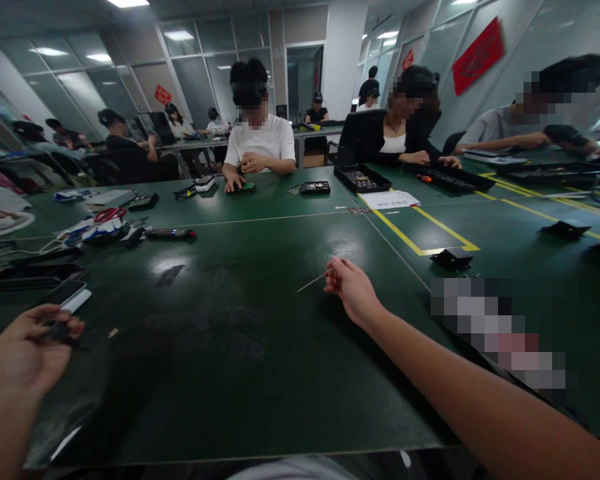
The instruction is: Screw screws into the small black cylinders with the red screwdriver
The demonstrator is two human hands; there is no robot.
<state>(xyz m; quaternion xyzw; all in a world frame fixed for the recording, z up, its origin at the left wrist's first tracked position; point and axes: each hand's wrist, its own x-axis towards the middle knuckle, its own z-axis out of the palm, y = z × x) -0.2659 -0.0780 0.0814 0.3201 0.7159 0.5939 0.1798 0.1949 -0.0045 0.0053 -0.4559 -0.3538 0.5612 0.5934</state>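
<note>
At the left edge my left hand (23, 350) is closed around a small black object (59, 331), whose kind I cannot make out. Beyond those fingers lies a white and dark device (73, 295) on the green table (220, 387). My right hand (353, 290), near the middle, is wrapped round the reddish end of a thin metal rod (310, 283). The rod points left and slightly toward me, over bare table. Its grip is mostly hidden by the fingers.
A screwdriver-like tool (170, 233) lies near cables and a red-handled item (110, 215) on the left. Black pieces (453, 259) lie to the right, near yellow tape lines (450, 249). Across the table sits a person (261, 143) by black parts trays (363, 179).
</note>
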